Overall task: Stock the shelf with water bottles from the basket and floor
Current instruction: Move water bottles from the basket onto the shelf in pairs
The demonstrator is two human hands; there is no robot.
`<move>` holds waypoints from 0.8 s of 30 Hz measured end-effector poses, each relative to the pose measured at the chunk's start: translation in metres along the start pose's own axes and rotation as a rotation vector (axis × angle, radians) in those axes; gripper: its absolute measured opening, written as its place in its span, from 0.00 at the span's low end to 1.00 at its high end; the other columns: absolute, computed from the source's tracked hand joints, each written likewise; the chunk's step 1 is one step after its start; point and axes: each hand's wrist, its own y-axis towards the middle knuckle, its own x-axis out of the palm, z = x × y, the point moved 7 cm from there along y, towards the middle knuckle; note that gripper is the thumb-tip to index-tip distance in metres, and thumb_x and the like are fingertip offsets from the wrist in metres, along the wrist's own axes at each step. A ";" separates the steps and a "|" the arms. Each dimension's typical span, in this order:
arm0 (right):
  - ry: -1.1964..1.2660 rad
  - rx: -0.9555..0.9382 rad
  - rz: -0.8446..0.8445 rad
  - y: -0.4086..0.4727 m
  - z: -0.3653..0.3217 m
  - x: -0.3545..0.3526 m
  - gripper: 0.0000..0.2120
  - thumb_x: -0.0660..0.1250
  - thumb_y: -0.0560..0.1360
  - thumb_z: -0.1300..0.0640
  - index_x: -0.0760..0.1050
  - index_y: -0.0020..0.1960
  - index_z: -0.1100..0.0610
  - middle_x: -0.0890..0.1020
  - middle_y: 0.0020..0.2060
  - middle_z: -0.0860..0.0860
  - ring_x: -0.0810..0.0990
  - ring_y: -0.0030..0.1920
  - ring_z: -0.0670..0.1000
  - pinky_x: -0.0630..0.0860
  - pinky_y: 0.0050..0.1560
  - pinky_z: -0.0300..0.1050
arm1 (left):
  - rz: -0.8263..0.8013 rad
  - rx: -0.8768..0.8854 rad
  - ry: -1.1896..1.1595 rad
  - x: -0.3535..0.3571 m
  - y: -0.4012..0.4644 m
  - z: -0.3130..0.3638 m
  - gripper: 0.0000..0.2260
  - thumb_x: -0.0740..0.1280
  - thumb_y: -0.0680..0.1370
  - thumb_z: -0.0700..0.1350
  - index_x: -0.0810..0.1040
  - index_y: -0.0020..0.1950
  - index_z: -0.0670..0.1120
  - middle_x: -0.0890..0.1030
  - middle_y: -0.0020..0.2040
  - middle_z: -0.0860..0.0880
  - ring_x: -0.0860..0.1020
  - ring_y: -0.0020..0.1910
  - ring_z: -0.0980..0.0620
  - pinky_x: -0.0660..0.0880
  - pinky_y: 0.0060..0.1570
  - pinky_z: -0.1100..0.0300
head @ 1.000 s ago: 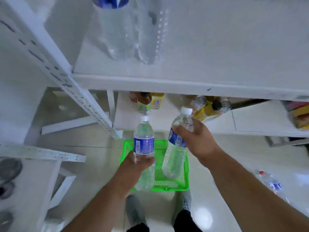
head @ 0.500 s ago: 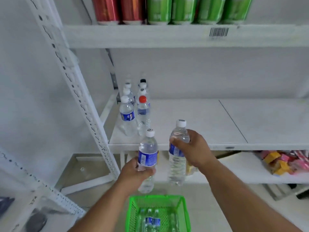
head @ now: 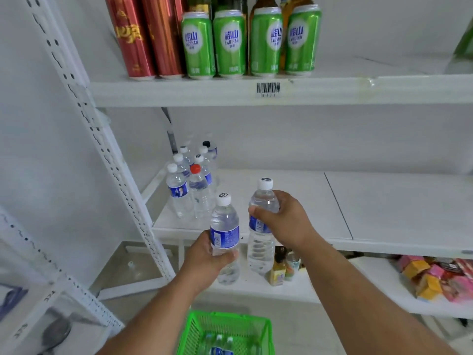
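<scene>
An upright water bottle [head: 224,231] is held in the left grip [head: 204,260], a second bottle [head: 261,226] in the right grip [head: 284,221]. Beyond them, shelved bottles [head: 189,185] are seen on the shelf [head: 384,201]; below, a green basket [head: 225,331].

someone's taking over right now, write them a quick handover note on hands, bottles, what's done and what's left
Left hand: grips a blue-label water bottle by its lower body, upright, in front of the middle shelf.
Right hand: grips a second water bottle near its shoulder, upright, at the shelf's front edge.
Done: a cluster of shelved bottles stands at the shelf's left rear.
Left: set both held bottles on the shelf, then fetch the bottles still in the green basket below. Floor bottles are not in view.
</scene>
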 end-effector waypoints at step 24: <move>-0.045 0.060 0.126 0.121 0.018 0.007 0.10 0.77 0.69 0.49 0.79 0.48 0.41 0.84 0.41 0.38 0.83 0.42 0.40 0.78 0.37 0.33 | -0.006 0.009 0.032 0.007 0.151 0.007 0.18 0.79 0.68 0.48 0.73 0.48 0.61 0.78 0.44 0.65 0.74 0.41 0.77 0.68 0.31 0.77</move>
